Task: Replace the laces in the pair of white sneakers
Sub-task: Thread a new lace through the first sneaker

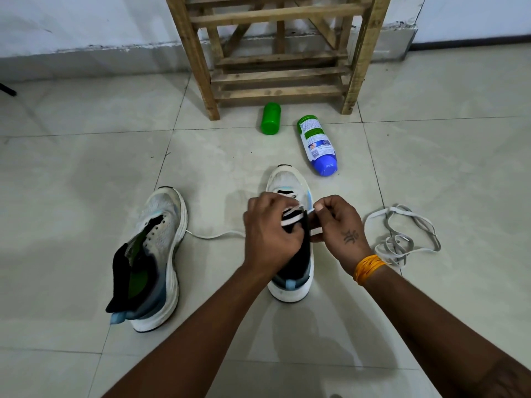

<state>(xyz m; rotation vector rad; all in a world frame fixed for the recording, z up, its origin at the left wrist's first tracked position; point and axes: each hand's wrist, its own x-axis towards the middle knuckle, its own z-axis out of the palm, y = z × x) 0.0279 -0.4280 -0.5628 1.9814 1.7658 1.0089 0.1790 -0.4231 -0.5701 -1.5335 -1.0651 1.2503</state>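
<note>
Both hands work over the right sneaker (288, 179) on the floor (86, 168): the left hand (270, 239) and right hand (337, 225) each pinch its white lace (291, 219); the unlaced left sneaker (161, 225) sits beside it

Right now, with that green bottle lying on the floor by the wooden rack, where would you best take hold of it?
Probably around the middle of the green bottle, coming down from above with fingers on its left and right sides. It lies on its side, pointing away toward the wooden rack, so the round body is exposed and free there. The blue-capped bottle lies apart on its right, leaving room.
</note>
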